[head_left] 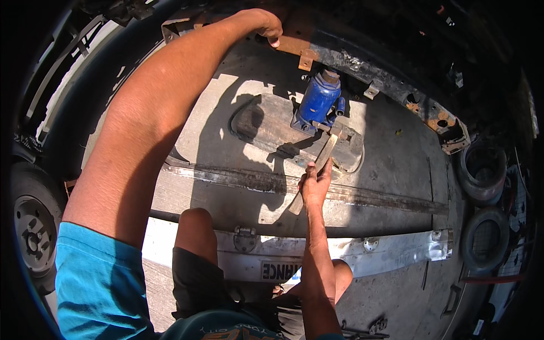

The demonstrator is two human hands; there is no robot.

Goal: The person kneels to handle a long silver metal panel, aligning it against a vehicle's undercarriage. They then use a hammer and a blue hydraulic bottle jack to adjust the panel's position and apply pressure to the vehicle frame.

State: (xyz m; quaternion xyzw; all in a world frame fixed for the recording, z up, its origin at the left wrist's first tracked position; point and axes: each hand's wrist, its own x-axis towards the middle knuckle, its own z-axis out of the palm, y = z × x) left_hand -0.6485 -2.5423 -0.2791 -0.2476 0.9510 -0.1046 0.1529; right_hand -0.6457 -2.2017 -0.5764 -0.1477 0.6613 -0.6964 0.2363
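My right hand (315, 187) is closed around a flat, pale bar (325, 153), which looks like wood or worn metal. The bar's upper end reaches the low front of a blue bottle jack (320, 99), near its pump socket. That jack stands upright on a worn, rounded slab (266, 122) on the ground, its top just below a rusty metal beam (391, 85). At the upper left, my left hand (266, 25) rests on the beam with its fingers curled over the edge. Most of those fingers are hidden.
A long metal strip (243, 178) lies across the concrete behind a white bumper-like panel (362, 252) close to my knees. Round rubber pieces (484, 235) are stacked at the right. A vehicle wheel (34, 226) stands at the far left. Small brackets (306, 59) stick out from the beam.
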